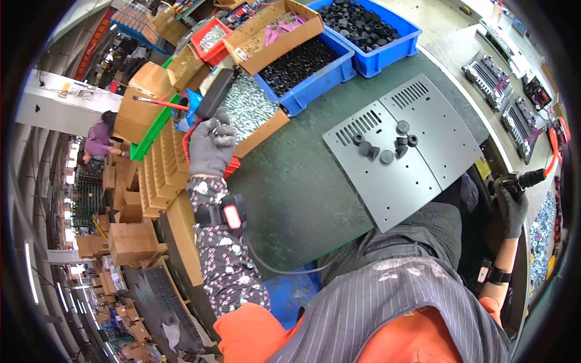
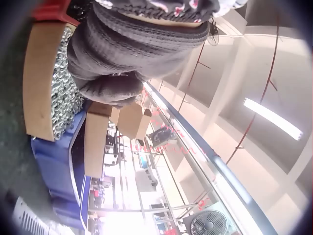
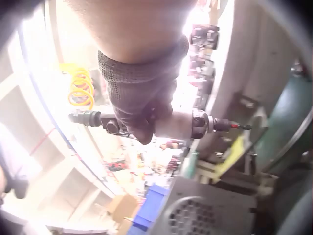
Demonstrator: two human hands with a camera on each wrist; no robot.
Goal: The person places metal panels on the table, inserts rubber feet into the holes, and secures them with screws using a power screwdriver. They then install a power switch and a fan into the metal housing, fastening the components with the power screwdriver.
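Our right hand [image 1: 514,213] grips the driver [image 3: 181,125]; left hand [image 1: 213,146] curls by the screws [image 1: 248,106], contents we can't tell. Grey panels [image 1: 426,142] lie between, near the desk's [image 1: 284,199] right edge, nearer our right.

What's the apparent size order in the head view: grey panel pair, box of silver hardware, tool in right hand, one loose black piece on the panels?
1. Grey panel pair
2. Box of silver hardware
3. Tool, partly hidden by right hand
4. Loose black piece
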